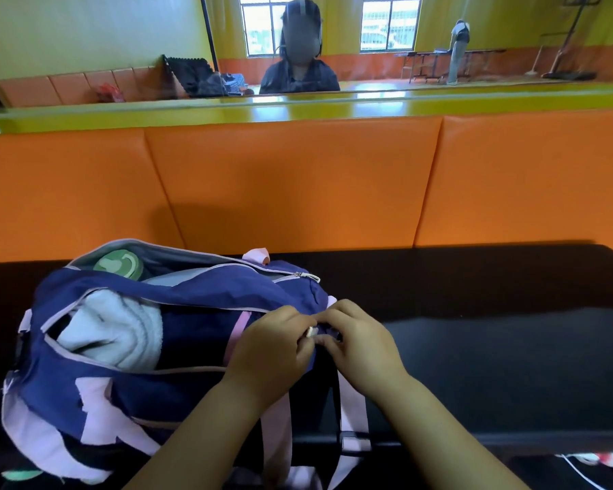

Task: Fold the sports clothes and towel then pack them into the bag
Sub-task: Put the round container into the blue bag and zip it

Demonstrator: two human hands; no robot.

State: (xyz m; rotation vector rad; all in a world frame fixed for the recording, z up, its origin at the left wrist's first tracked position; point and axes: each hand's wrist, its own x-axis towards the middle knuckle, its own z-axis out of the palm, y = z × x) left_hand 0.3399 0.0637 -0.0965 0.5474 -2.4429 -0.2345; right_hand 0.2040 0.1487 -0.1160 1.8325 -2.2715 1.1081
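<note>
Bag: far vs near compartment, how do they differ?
The far compartment shows a green lid; the near compartment holds a white towel. The far zipper pull lies untouched; the left hand pinches the near zipper pull, the right hand grips fabric beside it. Both stand open.

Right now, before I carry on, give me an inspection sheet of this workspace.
Surface: black table, bag lying on its left part.
Job's things: blue bag, main compartment unzipped; white towel inside it.
Clutter: green-lidded bottle in the bag's rear compartment.
Hands: left hand pinches the white zip pull; right hand grips the bag fabric beside it.
Cables: thin white cord below the table's near edge, lower right.
Surroundings: orange padded wall, mirror above.
</note>
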